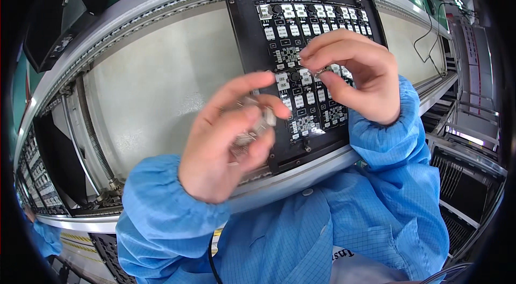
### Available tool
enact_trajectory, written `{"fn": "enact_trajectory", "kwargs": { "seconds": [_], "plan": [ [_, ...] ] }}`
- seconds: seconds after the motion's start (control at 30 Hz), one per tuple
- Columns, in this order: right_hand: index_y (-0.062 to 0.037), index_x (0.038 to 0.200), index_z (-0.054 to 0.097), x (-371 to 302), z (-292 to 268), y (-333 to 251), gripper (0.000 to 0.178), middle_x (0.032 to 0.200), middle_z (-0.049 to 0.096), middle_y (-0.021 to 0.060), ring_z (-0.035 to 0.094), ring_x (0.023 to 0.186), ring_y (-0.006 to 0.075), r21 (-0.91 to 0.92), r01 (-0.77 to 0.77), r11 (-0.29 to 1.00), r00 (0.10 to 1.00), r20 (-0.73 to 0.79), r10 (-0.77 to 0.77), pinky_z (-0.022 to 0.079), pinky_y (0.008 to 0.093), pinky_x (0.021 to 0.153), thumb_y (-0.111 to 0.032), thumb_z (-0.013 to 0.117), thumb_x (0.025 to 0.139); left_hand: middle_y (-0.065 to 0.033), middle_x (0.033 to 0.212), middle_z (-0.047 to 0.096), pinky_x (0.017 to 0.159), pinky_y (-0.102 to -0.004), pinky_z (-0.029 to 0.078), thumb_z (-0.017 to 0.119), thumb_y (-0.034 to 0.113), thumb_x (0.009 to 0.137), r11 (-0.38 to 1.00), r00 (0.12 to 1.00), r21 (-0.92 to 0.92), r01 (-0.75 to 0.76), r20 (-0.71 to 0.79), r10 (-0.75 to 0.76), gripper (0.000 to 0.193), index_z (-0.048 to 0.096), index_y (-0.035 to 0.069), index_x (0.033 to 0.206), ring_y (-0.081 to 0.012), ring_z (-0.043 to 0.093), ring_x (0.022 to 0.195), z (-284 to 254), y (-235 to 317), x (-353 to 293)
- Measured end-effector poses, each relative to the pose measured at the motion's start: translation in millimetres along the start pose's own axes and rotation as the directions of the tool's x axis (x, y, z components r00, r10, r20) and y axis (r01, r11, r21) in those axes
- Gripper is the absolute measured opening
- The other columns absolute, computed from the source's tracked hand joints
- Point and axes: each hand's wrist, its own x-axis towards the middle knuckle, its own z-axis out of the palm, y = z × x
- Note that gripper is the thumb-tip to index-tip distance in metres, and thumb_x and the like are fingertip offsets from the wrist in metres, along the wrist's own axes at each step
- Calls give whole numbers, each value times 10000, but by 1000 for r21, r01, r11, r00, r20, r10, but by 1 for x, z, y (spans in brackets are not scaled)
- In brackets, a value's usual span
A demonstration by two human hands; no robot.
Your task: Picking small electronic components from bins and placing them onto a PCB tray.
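Observation:
My left hand (223, 133), smeared by motion, is curled around several small silvery metal parts (250, 136) that look like electronic components. It hovers at the near left edge of a black carrier (250, 31). Set in that carrier are circuit boards (290, 57) with white square parts, black round parts and small chips. Over the middle of the boards, my right hand (368, 72) has its thumb and fingertips pinched around a small metal part (321, 73). The fingers partly cover that part, so its exact kind is unclear. My right hand hides part of the boards.
The carrier lies across conveyor rails (145, 25), with a pale surface (156, 80) to its left. A threaded rod (88, 117) runs at far left, near another loaded carrier (36, 176). Racks (467, 182) stand at right. A co-worker's blue sleeve (47, 236) shows at lower left.

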Motion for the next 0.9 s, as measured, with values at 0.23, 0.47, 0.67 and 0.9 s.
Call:
{"fn": "enact_trajectory", "kwargs": {
  "seconds": [0.23, 0.47, 0.67, 0.9],
  "plan": [
    [-11, 966, 684, 0, 16, 21, 299, 963, 618, 122, 611, 866, 260, -459, 203, 865, 972, 202, -120, 510, 323, 740, 87, 648, 686, -203, 1089, 591, 469, -192, 404, 460, 60, 906, 977, 995, -192, -88, -68, 76, 281, 501, 16, 1181, -115, 505, 650, -25, 5, 0],
    [-22, 1141, 584, 3, 34, 16, 481, 944, 630, 122, 620, 841, 270, -621, 106, 777, 987, 163, -5, 507, 339, 749, 74, 664, 677, -195, 1134, 531, 463, -199, 383, 427, 81, 926, 993, 999, -116, -20, -40, 15, 288, 466, 41, 1209, -110, 463, 637, -28, 12, -2],
    [-26, 1181, 549, 5, 37, 17, 536, 919, 629, 116, 628, 849, 275, -617, 117, 778, 987, 161, -21, 509, 347, 750, 84, 665, 669, -194, 1121, 544, 468, -201, 385, 429, 80, 926, 990, 999, -140, -30, -32, 26, 287, 467, 38, 1207, -110, 467, 639, -30, 12, -3],
    [-20, 1177, 547, 6, 40, 16, 532, 915, 628, 119, 631, 856, 279, -625, 159, 765, 980, 193, -46, 511, 350, 745, 81, 670, 670, -193, 1115, 552, 468, -203, 384, 426, 76, 927, 990, 999, -139, -32, -46, 25, 290, 471, 36, 1211, -113, 471, 642, -30, 12, -3]
  ]
}}
